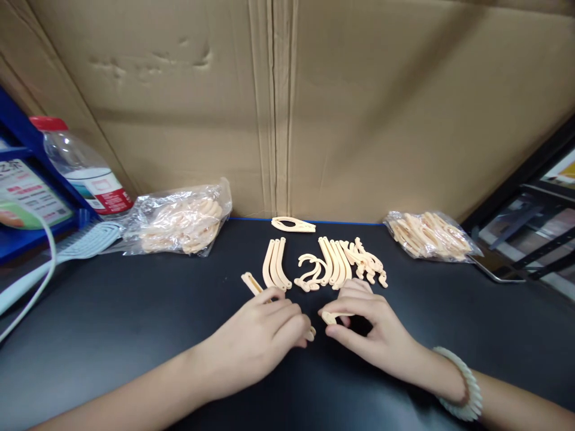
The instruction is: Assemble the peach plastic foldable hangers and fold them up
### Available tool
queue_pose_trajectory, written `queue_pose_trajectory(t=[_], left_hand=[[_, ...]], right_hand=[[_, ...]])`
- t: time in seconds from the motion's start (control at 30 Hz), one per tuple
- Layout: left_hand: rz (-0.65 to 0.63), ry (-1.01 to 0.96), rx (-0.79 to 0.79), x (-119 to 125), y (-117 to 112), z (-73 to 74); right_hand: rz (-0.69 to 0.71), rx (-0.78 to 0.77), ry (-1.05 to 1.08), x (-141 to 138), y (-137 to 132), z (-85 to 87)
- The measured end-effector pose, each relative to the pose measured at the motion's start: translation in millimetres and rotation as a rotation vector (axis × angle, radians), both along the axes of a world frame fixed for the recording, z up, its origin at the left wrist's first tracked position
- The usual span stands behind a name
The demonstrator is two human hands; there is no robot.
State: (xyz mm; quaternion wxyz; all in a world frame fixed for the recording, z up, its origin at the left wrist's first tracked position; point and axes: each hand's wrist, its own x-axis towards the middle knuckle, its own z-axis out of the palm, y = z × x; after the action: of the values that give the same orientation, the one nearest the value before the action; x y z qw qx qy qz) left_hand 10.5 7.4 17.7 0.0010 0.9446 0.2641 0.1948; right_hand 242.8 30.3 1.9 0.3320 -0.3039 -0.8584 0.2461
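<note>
My left hand [274,326] is closed around a long beige plastic arm piece [251,284], which looks like part of a folding hanger. One end sticks out at the upper left, the other shows past my fingertips; the middle is hidden. In a pinch between thumb and fingers, my right hand [375,320] holds a small beige hanger hook [330,317], its rounded base facing left. A narrow gap separates the two held parts. Just beyond my hands lie curved arm pieces [276,263], more arm pieces [335,263], loose hooks [309,272] and small wavy pieces [366,260].
A folded hanger [293,225] lies at the table's back edge before a cardboard wall [202,120]. Bags of parts stand left [179,221] and right [431,235]. At far left are a hairbrush [92,239], a white cable [53,257] and a red-capped bottle [85,167].
</note>
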Motion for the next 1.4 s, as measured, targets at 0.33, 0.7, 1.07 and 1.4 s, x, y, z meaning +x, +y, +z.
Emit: queue_pose_trajectory(t=[0.33,0.7,1.07,1.4], left_hand=[[0.337,0.281,0.067,-48.4,42.7,5.3],[0.285,0.144,-0.071,-40.3,35.9,0.6],[0.305,0.068,-0.025,-24.8,27.3,-25.3],[0.257,-0.091,0.059,-33.3,39.6,-25.3]], right_hand=[[-0.030,-0.029,0.106,2.5,2.2,0.0],[-0.078,0.126,0.045,7.4,11.5,-4.3],[-0.047,0.351,-0.259,-12.9,27.7,6.4],[-0.025,0.332,-0.447,-39.2,56.2,-1.4]])
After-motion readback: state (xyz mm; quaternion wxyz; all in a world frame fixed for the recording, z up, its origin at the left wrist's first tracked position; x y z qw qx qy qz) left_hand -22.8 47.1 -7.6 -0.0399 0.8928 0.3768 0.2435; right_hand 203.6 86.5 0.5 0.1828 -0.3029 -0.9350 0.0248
